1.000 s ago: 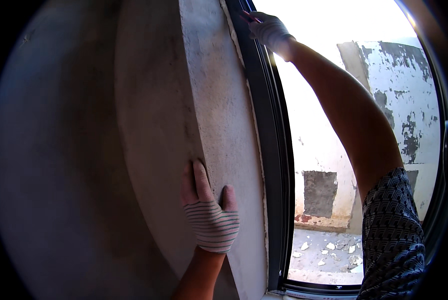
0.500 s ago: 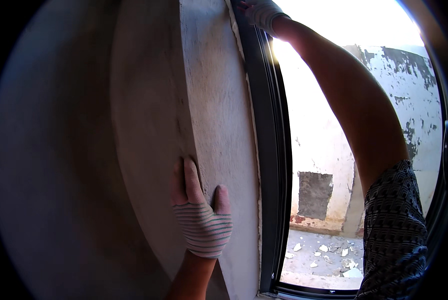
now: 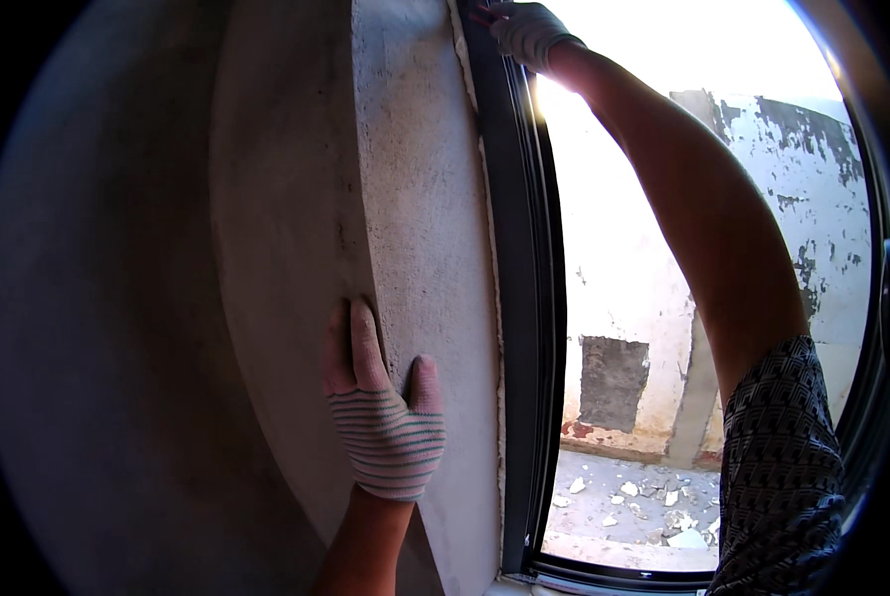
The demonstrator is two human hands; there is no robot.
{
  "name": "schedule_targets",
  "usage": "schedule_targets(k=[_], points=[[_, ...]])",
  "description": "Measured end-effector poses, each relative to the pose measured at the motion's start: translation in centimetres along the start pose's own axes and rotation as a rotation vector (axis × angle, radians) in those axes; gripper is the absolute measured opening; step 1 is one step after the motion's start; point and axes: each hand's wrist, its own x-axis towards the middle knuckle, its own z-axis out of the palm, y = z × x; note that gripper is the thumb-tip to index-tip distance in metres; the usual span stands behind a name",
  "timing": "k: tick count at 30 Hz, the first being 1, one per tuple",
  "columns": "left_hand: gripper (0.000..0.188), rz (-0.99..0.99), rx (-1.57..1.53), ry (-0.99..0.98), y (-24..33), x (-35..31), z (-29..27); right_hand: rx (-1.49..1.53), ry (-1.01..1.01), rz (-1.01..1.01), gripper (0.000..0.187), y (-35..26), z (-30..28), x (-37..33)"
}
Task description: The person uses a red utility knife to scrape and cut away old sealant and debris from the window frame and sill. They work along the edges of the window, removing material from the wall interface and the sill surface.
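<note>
My left hand (image 3: pixel 385 422), in a white glove with green stripes and pink fingers, rests flat against the corner of a grey plastered wall (image 3: pixel 281 248). Its fingers point up along the edge, and the thumb lies apart on the window reveal (image 3: pixel 425 199). High up, my right hand (image 3: pixel 529 35) wears a matching glove and reaches to the dark window frame (image 3: pixel 524 268). Those fingers are bent in close to the frame, by a small reddish bit in shadow. Whatever they may grip is too dim to make out.
A pale uneven filler line (image 3: pixel 498 328) runs between reveal and frame. Beyond the window opening stands a white wall (image 3: pixel 624 238) with peeling paint and a grey patch (image 3: pixel 612 382). Broken white rubble (image 3: pixel 678 517) lies on the ground outside.
The view has shifted slightly, so the wall, frame and left hand appear a little further left. Both hands keep their places on the wall corner and at the upper frame.
</note>
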Motion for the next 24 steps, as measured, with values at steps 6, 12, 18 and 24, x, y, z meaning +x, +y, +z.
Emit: schedule_targets(k=[6,12,18,24], points=[[0.078,-0.009,0.018,-0.039,-0.6,1.0,0.2,1.412,-0.033,0.450,0.032,-2.1,-2.0,-5.2],[0.077,-0.030,0.039,-0.047,-0.6,1.9,1.1,1.608,-0.119,0.695,0.037,-4.9,-5.2,-8.2],[0.078,-0.021,-0.026,-0.023,-1.0,3.1,1.7,1.375,-0.096,0.781,0.042,-8.7,-8.9,-11.3],[0.077,-0.015,0.015,-0.023,-0.8,3.9,2.1,1.252,-0.127,0.819,0.043,-10.3,-10.4,-13.3]])
